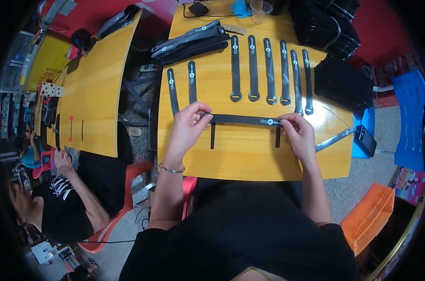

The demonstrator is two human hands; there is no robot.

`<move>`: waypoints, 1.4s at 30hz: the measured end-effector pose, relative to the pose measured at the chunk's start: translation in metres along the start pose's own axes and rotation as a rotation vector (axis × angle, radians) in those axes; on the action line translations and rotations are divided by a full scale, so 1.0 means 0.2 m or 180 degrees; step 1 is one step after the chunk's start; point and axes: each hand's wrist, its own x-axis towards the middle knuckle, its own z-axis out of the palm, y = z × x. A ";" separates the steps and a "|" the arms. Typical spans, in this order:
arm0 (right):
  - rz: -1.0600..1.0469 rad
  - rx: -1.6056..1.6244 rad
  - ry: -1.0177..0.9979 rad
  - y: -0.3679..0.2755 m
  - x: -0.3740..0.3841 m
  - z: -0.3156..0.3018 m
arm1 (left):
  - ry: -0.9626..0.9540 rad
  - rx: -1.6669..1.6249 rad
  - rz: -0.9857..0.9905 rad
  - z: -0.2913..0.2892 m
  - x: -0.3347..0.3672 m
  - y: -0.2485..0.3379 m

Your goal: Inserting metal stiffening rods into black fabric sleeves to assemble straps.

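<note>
Long, flat, narrow black strap (240, 120), white print toward its right end. Runs straight crosswise before me, one end pinched in my left hand (190, 122), the other in my right hand (299, 133); tips hidden by fingers. Yellow wood-grain tabletop (245, 164) beneath.

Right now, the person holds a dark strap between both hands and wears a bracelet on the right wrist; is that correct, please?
Not quite: the head view shows the bracelet on the left wrist; the dark strap is as you say.
</note>
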 end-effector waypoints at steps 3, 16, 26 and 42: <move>0.0009 -0.0026 0.0022 0.03 0.01 -0.01 | 0.0024 0.0311 0.0124 0.00 0.01 -0.02; -0.0078 -0.0569 0.0221 0.03 0.03 0.01 | 0.0285 0.1228 0.0521 0.04 0.03 0.00; -0.0144 -0.0645 0.0301 0.04 0.03 0.02 | 0.0337 0.1259 0.0549 0.06 0.02 -0.02; -0.0205 -0.0870 0.0382 0.04 0.03 0.02 | 0.0335 0.1210 0.0546 0.06 0.03 -0.05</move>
